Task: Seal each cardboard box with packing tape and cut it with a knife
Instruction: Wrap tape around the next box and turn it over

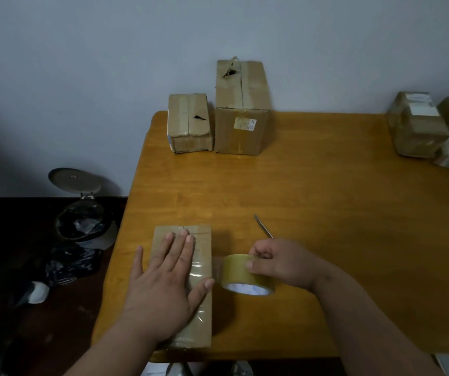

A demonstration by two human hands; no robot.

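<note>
wooden table, open pedal bin, grey wall

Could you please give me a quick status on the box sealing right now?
Left hand flat on box. Right hand gripping tape roll and knife. Tape strip not cut. Nothing in the way.

Yellowish tape roll, orange-brown table

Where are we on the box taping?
Done: the wrapped parcels at the far right look sealed. In hand: the left hand presses flat on the near box while the right hand holds the tape roll, strip uncut; a knife sticks out behind that hand. Left: the small box and tall box show torn, split tops.
</note>
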